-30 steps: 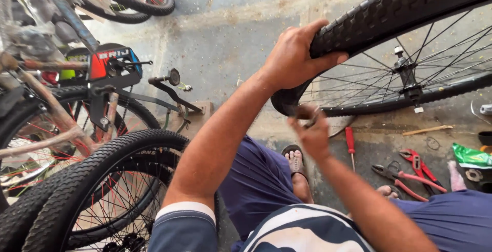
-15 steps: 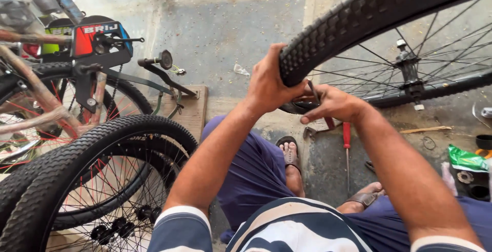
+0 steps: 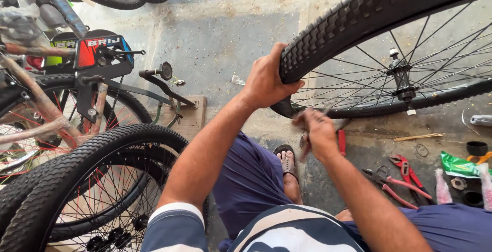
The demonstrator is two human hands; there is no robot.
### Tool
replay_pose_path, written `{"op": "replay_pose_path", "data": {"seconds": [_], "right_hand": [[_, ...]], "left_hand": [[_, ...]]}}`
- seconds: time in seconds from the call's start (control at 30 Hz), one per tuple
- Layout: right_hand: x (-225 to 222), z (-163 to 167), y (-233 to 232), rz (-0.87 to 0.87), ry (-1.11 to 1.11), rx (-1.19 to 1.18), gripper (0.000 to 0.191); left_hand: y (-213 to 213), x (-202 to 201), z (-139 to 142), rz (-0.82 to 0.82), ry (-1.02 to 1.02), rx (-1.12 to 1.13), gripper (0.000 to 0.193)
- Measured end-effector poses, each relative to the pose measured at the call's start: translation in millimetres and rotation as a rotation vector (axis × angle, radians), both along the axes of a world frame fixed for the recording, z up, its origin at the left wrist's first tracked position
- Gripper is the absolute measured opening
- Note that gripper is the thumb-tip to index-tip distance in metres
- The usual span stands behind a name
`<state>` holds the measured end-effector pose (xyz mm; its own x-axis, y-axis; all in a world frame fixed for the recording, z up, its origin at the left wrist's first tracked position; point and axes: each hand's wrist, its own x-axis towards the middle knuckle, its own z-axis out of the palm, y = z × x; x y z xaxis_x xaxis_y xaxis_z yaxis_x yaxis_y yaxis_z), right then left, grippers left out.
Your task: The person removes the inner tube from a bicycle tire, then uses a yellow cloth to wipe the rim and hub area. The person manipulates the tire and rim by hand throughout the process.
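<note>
Landmark: the knobby black bicycle tyre on the spoked wheel, upper right of the head view; every place below is given from it.
Left hand: fingers wrapped over the tyre's lower left edge and clamped on the tread, thumb on the near side.
Right hand: just below the tyre, at the rim; motion-blurred, fingers curled together on something small, perhaps a tool, which cannot be made out.
Hub: inside the wheel, right of both hands, spokes radiating from it.
Red-handled screwdriver: on the floor just below the tyre, beside the right hand.
Red-handled pliers: on the floor, below and to the right of the tyre.
Second wheel: well to the lower left of the tyre, against a bicycle frame.
Technique, as a judgement: the left hand should hold the tyre steady so the wheel cannot turn, while the right works close against the rim in short moves, clear of the spokes.
</note>
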<state>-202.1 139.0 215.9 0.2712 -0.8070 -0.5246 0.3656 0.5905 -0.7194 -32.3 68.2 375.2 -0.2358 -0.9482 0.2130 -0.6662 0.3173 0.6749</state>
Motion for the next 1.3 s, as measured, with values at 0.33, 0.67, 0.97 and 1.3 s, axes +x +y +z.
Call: {"op": "replay_pose_path", "data": {"seconds": [0.33,0.67,0.97,1.3], "right_hand": [[-41,48,-54,0.453,0.428,-0.514,0.026],[20,73,-16,0.114,-0.045,0.103,0.027],[130,8,8,-0.386,-0.290,-0.284,0.028],[-11,-9,13,0.054,0.622,-0.641,0.021]], "left_hand": [[0,0,0,-0.030,-0.021,-0.054,0.070],[-27,5,3,-0.115,-0.040,-0.015,0.079],[-37,-8,9,-0.205,0.113,0.082,0.085],[-35,-40,63,-0.132,-0.088,-0.365,0.101]]}}
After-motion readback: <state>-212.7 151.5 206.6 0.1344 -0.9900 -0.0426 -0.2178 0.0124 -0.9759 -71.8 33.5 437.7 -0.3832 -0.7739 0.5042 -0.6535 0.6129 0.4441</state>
